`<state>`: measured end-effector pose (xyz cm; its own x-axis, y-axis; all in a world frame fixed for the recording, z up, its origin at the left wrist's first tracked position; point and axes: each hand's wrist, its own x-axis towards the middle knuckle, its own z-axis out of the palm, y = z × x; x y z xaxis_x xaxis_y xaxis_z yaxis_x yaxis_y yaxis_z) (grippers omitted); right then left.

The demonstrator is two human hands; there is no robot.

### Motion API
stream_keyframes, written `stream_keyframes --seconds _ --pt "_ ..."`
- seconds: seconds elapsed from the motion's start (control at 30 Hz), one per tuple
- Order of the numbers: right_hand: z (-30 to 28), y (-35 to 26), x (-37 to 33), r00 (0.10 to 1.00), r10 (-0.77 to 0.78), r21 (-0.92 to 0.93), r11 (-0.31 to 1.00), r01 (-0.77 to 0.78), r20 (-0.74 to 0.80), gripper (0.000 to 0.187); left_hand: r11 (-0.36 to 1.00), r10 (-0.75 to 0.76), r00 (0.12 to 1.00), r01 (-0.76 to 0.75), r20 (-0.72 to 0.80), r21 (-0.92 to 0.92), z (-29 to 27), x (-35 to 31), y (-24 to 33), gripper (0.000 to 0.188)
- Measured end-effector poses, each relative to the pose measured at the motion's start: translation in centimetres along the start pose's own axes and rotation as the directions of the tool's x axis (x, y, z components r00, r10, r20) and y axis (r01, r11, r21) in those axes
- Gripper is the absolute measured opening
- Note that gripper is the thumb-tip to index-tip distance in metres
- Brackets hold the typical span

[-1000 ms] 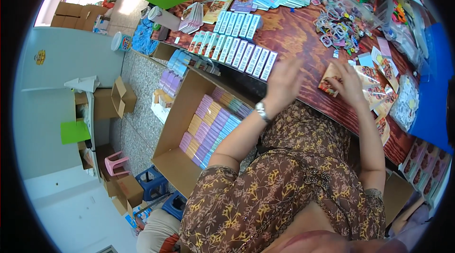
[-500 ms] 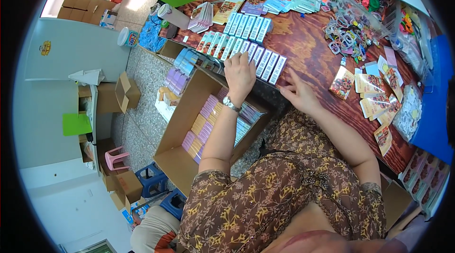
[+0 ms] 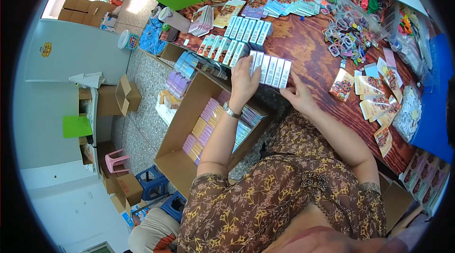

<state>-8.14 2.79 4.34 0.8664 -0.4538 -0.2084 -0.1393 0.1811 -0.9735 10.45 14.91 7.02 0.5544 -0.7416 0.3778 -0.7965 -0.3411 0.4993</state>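
Observation:
A row of small purple-and-white boxes (image 3: 271, 70) stands on the near edge of the wooden table, pressed between my two hands. At its left end is my left hand (image 3: 244, 81), fingers over the first boxes and thumb against their near side. My right hand (image 3: 301, 96) touches the right end, its index finger along the last box and its thumb near the bottom corner. Just left of this row stand several green-and-white boxes (image 3: 222, 49). Behind them is a row of blue-and-white boxes (image 3: 248, 30). The left hand covers part of the purple row.
An open carton (image 3: 171, 146) of packed small boxes sits below the table edge. Fanned cards (image 3: 303, 3) line the table's back. To the right lie a pile of small colourful trinkets (image 3: 348, 40), loose printed packs (image 3: 372, 85) and a clear bag (image 3: 408, 113). Another person's leg (image 3: 154, 229) shows lower left.
The purple row has shifted slightly right, apart from the green boxes, and sits squeezed together. My left hand moved right with it; my right hand now meets its right end.

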Motion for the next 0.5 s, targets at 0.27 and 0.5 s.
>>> stream_keyframes --seconds 0.27,0.5 --pt "-4.9 -0.2 -2.4 0.983 -0.031 -0.238 0.971 -0.013 -0.18 0.077 0.944 0.001 0.99 0.045 0.139 -0.328 3.5 1.1 3.2 0.043" --pt "-6.6 0.0 3.3 0.958 -0.004 -0.065 0.998 -0.015 -0.287 0.077 0.974 0.171 0.963 -0.133 0.209 -0.185 5.4 9.3 3.3 0.05"
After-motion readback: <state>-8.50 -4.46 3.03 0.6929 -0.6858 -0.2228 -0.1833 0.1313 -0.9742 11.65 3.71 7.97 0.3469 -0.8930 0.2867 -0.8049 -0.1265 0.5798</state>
